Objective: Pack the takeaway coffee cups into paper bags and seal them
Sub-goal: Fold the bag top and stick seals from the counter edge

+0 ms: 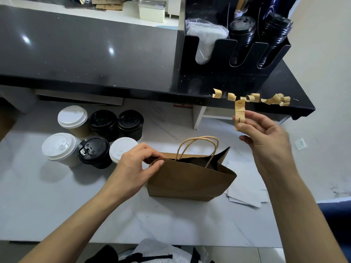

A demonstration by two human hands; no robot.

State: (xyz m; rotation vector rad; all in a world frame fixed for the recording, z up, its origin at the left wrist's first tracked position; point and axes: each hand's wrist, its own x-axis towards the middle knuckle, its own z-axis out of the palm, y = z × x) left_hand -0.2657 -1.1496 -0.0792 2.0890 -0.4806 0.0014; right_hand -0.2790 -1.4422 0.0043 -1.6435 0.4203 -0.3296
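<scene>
Paper bag (190, 179) stands upright on the white worktop (57, 205), just in front of the person, its twisted handles (197, 147) raised and its mouth gaping on the right side, where a dark lining or contents shows; whether a cup already sits inside cannot be made out from this angle. The left hand (133, 168) pinches the bag's top edge at the left corner, thumb and fingers closed on the paper so the two sides are drawn together there. The right hand (266, 137) is raised well above and to the right of the bag, and its fingertips pinch the lower end of a tan sticker strip (239, 114), whose upper end reaches the edge of the black counter (95, 54), where more curled strips (273, 99) hang in a row.

Six lidded cups (95, 137), three with white lids and three with black, are grouped on the worktop to the left of the bag, near it but not touching.

Sealing looks to be the step in hand. The next move calls for freeing the strip from the counter edge, bringing it down over the bag's mouth, and pressing it across both sides. The open right side would need to be flattened first, and the handles kept clear of the sticky face.
</scene>
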